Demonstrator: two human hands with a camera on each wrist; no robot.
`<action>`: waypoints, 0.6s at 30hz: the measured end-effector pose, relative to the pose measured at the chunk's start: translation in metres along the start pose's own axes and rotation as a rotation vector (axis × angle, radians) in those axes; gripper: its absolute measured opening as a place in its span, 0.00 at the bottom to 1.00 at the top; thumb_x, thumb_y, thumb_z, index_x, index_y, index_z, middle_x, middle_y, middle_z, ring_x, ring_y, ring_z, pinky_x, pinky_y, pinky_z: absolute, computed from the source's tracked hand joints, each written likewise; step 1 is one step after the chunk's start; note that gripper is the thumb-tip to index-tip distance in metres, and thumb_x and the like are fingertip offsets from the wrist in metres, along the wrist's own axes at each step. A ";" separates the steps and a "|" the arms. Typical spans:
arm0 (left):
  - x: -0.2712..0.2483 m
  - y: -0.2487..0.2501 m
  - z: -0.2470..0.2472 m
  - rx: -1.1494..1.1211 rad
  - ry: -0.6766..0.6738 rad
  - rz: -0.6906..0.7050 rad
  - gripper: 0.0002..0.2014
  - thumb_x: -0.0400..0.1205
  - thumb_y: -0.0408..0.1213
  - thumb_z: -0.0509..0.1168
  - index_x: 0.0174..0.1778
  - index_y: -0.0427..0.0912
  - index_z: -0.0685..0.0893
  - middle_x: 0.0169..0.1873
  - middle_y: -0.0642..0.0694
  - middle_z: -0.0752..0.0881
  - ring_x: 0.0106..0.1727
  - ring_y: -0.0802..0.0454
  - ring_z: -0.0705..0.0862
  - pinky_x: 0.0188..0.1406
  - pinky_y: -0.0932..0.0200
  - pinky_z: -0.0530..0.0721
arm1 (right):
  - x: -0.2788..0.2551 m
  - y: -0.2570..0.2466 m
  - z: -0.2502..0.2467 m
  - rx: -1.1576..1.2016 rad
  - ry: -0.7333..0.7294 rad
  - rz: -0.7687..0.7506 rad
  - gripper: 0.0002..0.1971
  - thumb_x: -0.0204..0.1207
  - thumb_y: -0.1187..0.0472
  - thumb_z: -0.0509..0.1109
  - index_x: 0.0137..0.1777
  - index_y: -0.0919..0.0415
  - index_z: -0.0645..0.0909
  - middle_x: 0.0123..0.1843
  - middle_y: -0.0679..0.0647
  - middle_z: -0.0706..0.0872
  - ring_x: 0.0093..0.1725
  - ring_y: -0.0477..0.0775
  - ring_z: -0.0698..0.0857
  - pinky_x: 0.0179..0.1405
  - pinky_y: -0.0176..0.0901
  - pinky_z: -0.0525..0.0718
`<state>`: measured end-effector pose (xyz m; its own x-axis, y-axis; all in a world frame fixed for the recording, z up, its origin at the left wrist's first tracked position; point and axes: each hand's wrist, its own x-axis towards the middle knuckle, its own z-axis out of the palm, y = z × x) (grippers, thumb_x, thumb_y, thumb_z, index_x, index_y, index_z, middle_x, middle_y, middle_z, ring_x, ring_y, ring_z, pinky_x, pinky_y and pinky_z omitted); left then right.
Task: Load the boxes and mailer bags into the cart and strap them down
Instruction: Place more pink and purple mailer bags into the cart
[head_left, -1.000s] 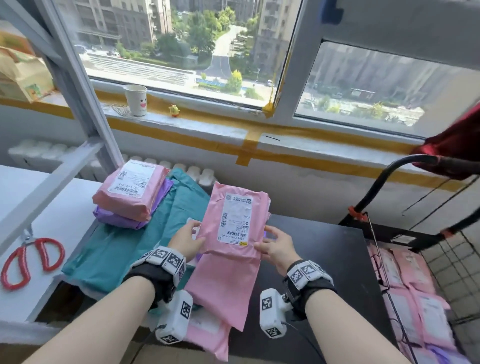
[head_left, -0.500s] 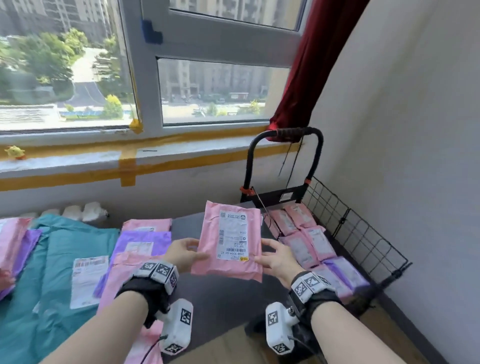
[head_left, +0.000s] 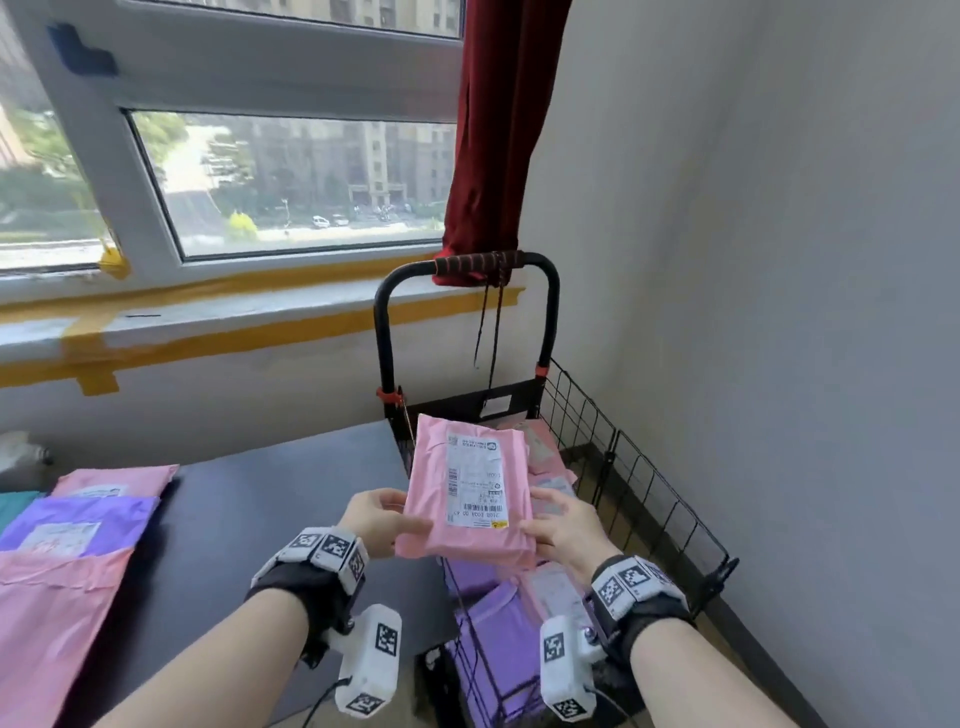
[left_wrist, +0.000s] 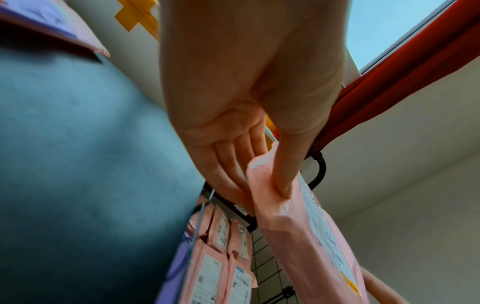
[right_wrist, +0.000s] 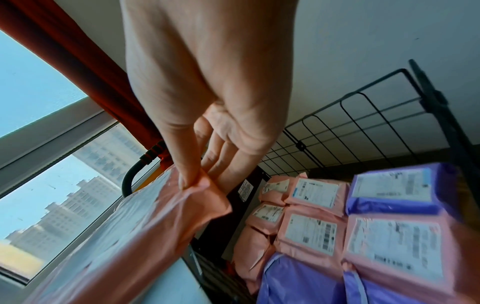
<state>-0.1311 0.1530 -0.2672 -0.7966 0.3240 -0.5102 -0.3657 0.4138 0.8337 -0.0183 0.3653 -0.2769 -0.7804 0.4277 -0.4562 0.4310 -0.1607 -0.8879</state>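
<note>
Fingers of the left hand (head_left: 375, 525) and right hand (head_left: 563, 527) go under the pink plastic mailer bag w/ white label (head_left: 470, 491), so only thumbs show in head view. That bag covers much of the black wire-mesh cart (head_left: 670, 499) load; label print too small/blurred to read. Pink and purple flat mailers on the dark table (head_left: 67, 551) are cut off at left edge.

Cart (head_left: 670, 499) right of table (head_left: 270, 499), below window (head_left: 291, 182)
</note>
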 end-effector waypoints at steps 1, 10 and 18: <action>0.006 0.004 0.020 -0.023 0.026 -0.001 0.11 0.67 0.26 0.78 0.39 0.42 0.85 0.46 0.38 0.87 0.45 0.42 0.85 0.45 0.50 0.86 | 0.010 -0.004 -0.020 -0.024 -0.017 -0.011 0.25 0.69 0.81 0.71 0.65 0.61 0.78 0.54 0.68 0.87 0.51 0.65 0.89 0.51 0.60 0.88; 0.042 0.041 0.158 -0.050 0.176 -0.022 0.21 0.64 0.29 0.81 0.52 0.38 0.84 0.46 0.44 0.88 0.48 0.46 0.87 0.45 0.54 0.88 | 0.081 -0.024 -0.146 -0.155 -0.069 -0.035 0.25 0.71 0.77 0.72 0.67 0.63 0.77 0.56 0.63 0.87 0.52 0.59 0.89 0.49 0.56 0.90; 0.122 0.040 0.192 -0.027 0.192 -0.100 0.19 0.66 0.28 0.79 0.51 0.40 0.84 0.46 0.45 0.87 0.46 0.48 0.86 0.52 0.52 0.87 | 0.160 -0.019 -0.156 -0.241 -0.078 0.047 0.29 0.68 0.77 0.75 0.70 0.64 0.74 0.54 0.59 0.87 0.43 0.48 0.89 0.31 0.35 0.87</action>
<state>-0.1510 0.3728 -0.3365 -0.8316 0.1134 -0.5437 -0.4585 0.4122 0.7873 -0.0805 0.5758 -0.3236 -0.7856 0.3535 -0.5078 0.5556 0.0419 -0.8304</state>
